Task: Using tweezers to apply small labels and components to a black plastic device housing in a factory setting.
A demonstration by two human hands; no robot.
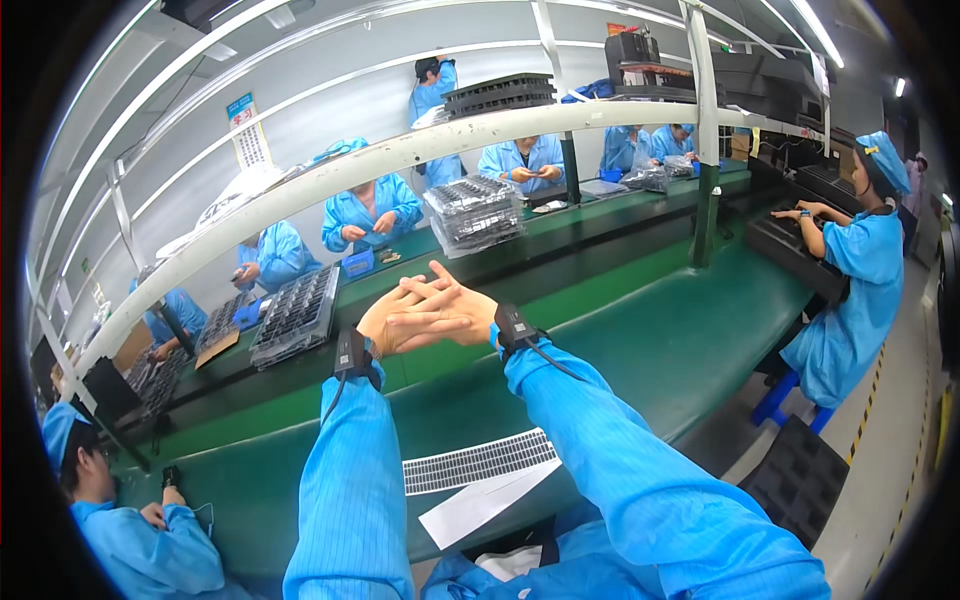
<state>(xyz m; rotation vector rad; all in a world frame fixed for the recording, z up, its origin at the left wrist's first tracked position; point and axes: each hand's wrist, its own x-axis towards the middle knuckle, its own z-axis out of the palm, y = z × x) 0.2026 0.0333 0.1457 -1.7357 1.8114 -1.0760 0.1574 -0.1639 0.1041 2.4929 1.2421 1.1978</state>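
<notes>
Above the green workbench, both my arms reach forward and the hands meet. My left hand and my right hand cross each other with fingers laced, stretched out and spread. Neither one holds any object. Each wrist wears a black strapped device with a cable. Below them, between my forearms, a sheet with a dark grid of small labels lies on the bench. A plain white paper overlaps its lower edge.
Beyond the bench runs a line with stacked clear trays, black compartment trays and a blue bin. A white metal rail and a post cross ahead. Co-workers in blue sit left, right and opposite.
</notes>
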